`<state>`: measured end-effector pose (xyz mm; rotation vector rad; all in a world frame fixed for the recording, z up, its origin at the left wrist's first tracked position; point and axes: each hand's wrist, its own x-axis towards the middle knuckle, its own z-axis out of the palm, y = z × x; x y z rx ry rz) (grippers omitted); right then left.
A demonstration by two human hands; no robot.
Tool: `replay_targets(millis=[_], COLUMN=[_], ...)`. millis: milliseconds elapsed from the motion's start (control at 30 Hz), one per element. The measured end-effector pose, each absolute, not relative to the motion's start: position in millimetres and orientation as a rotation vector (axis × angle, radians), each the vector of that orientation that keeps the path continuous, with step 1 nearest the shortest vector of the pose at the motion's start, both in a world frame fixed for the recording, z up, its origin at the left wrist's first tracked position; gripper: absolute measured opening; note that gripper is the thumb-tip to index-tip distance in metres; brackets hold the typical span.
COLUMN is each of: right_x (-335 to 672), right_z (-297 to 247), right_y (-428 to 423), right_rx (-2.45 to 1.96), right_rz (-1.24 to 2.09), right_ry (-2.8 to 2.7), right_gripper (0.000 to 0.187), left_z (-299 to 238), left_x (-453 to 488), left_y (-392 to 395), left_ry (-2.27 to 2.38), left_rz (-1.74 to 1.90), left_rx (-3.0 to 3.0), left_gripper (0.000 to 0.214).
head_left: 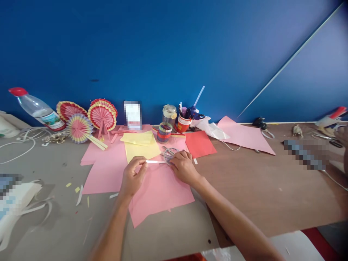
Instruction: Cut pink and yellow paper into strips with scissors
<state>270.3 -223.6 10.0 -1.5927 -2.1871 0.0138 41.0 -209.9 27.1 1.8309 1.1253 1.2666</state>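
Two bare hands [186, 167] on slim, bare, tapering forearms [231, 215]

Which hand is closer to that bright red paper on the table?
Right. The right hand is just in front of the red paper's left side; the left hand is farther off to the left, pinching a white strip.

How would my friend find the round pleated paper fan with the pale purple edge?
Find the big blue wall, then the clear plastic bottle with a red cap, at its lower left. Just right are some round paper fans; pick the lowest fan. Its edge is pale purple; its neighbours have red and yellow edges.
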Motion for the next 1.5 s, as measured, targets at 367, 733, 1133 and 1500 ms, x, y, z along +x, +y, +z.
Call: replay_targets(millis=[367, 733, 1133, 1500], right_x=[280.8, 280.5, 287.8, 294.7], right_z=[26.8, 44.2, 49.9, 57.5], right_y=[-227.1, -234.6, -238.6, -240.9], right_rx=[-1.567, -1.655, -1.621, -1.63], right_rz=[0.125, 0.38, 0.555, 0.65], right_ry=[-1.944, -1.704, -1.723, -1.703], right_gripper=[0.015, 0.015, 0.014, 0.012], left_z=[24.3, 33.6, 37.1, 40.5], left_x=[41.4, 47.3, 42.7, 39.4], left_y=[-210.4, -219.9, -219.1, -215.2], left_ry=[1.229, 1.169, 1.096, 1.091], left_rz=[1.515, 1.588, 1.693, 1.774], left_rx=[1.74, 1.774, 1.735, 1.649], left_gripper=[0.012, 0.01, 0.006, 0.008])
